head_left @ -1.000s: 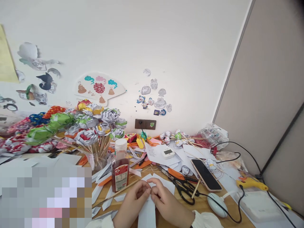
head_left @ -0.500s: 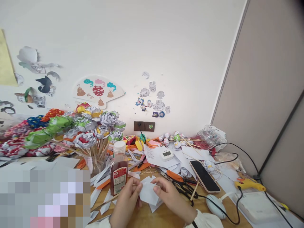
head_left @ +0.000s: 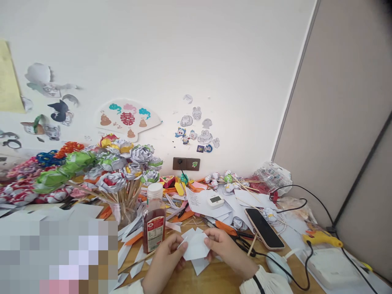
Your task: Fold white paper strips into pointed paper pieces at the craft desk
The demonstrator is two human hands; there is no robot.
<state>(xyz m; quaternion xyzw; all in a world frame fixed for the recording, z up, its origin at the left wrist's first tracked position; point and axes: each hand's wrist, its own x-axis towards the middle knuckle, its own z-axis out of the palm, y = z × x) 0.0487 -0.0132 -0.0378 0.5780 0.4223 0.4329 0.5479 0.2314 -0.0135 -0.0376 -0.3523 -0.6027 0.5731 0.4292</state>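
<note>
A small white piece of paper [head_left: 195,246] with straight-cut edges is stretched between my two hands, above the wooden table. My left hand [head_left: 168,259] pinches its left edge between thumb and fingers. On the opposite edge, my right hand [head_left: 225,250] grips with the thumb in front and the fingers behind. Another white paper piece [head_left: 200,266] lies underneath, its pointed corner showing below the held one. Close to my left hand stands a bottle [head_left: 154,220] of dark red liquid with a white cap. Black-handled scissors [head_left: 243,245] lie beyond my right hand.
Paper flowers on sticks [head_left: 122,179] stand in a clear jar at the left. Paper scraps and a white timer [head_left: 215,199] cover the back. To the right are a phone [head_left: 263,228], a mouse [head_left: 278,265], a yellow glue gun [head_left: 323,239] and black cables.
My right hand has moved slightly right and now holds the paper's right edge. The paper has turned so its lower edge lies level between both hands.
</note>
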